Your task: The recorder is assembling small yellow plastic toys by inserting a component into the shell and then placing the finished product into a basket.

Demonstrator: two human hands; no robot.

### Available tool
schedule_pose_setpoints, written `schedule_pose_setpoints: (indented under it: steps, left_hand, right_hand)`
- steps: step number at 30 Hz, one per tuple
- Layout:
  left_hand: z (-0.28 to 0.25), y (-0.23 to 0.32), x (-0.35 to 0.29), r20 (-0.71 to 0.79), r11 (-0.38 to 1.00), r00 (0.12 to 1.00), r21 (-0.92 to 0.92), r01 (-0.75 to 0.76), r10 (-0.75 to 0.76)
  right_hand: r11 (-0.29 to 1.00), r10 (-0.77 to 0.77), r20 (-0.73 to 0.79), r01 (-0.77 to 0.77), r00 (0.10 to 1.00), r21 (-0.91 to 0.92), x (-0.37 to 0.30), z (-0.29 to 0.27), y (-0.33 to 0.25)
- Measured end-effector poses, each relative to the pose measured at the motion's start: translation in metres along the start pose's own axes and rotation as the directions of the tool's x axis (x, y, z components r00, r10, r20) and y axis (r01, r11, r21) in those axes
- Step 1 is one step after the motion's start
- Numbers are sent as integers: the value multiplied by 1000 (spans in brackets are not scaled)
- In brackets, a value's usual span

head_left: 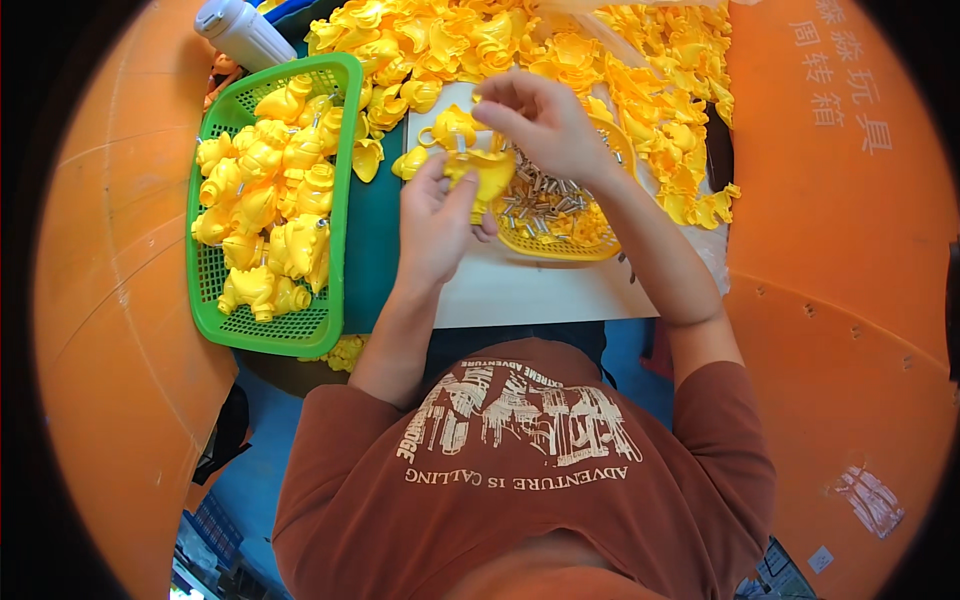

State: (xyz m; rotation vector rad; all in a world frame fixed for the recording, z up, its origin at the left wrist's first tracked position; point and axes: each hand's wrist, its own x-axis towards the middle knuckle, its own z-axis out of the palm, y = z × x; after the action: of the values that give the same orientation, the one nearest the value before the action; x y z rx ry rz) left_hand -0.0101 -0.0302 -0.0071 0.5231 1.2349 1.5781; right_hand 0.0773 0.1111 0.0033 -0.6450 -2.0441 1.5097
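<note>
My left hand grips a yellow plastic shell piece between thumb and fingers, its hollow side partly in view. Just above it, to the right, my right hand is closed with thumb and fingertips together. Whatever it may hold is too small to tell. Below the fingertips, more yellow toy parts lie on the white board. Under my right wrist stands a yellow basket with small silvery metal cylinders and small yellow pieces; my forearm hides part of it.
A green basket full of joined yellow toy figures stands at the left. Loose yellow shells heap along the far side and far right. A grey-white lidded bottle is behind the green basket. Orange walls rise on both sides.
</note>
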Motion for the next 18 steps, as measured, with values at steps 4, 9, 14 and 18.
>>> schedule_pose_setpoints:
  steps: [4, 9, 14, 18]
  left_hand:
    - [-24, -1, 3, -138, 999, 990, -25, -37, 33]
    - [-39, -11, 6, -152, 970, 985, -237, 48, -86]
    - [-44, -17, 19, -193, 951, 975, -306, 47, -111]
    - [-32, -13, 28, -206, 935, 977, -353, -15, -62]
  right_hand:
    - [507, 209, 164, 36, 964, -861, 44, 20, 3]
    - [271, 253, 219, 148, 942, -951, 56, 48, 8]
    - [571, 255, 148, -25, 956, -821, 54, 29, -1]
    - [704, -286, 218, 358, 933, -613, 33, 4, 6]
